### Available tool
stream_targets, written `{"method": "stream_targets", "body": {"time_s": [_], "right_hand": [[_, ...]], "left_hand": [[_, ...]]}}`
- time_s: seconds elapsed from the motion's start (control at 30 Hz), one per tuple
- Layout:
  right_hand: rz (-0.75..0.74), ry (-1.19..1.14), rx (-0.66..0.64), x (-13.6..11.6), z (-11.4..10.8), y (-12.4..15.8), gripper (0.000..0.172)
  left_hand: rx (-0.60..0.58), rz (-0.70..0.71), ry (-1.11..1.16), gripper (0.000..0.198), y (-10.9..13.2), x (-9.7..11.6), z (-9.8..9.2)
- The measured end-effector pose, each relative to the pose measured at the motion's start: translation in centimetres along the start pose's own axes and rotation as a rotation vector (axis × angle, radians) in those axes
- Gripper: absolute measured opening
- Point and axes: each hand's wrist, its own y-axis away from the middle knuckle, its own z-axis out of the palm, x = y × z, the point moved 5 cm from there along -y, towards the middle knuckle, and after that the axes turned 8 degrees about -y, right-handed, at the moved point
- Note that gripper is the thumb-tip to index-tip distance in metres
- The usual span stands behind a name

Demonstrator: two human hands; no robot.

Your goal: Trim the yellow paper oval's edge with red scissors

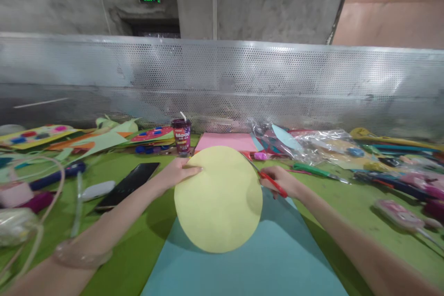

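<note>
A round sheet of pale yellow paper (219,208) is held up over a larger blue sheet of paper (243,268). My left hand (180,172) is closed on its upper left edge, thumb on the front face and the other fingers hidden behind. At the circle's right edge, my right hand (280,181) is closed round the red handles of a pair of scissors (274,183). The scissor blades point up and left along the paper's upper right edge. Whether the blades touch the paper I cannot tell.
A black phone (128,186) and a white oval case (99,190) lie left of the paper. Behind stand a purple drink cup (181,137) with a straw and pink paper (225,140). A green-handled cutter (317,171) and plastic bags (319,145) lie right. A perforated metal panel (222,83) borders the back.
</note>
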Motion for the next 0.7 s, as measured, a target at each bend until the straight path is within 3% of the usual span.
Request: {"method": "stream_targets", "body": {"time_s": [0.3, 0.53, 0.7], "right_hand": [[-0.033, 0.025, -0.028, -0.12, 0.08, -0.05, 0.019], [-0.038, 0.018, 0.024, 0.19, -0.55, -0.12, 0.018], [-0.027, -0.004, 0.049, -0.3, -0.43, 0.04, 0.019]], "left_hand": [[0.005, -0.016, -0.005, 0.03, 0.04, 0.11, 0.03], [-0.004, -0.026, -0.024, 0.033, 0.11, 0.14, 0.0], [-0.135, -0.006, -0.062, 0.031, -0.03, -0.18, 0.65]]}}
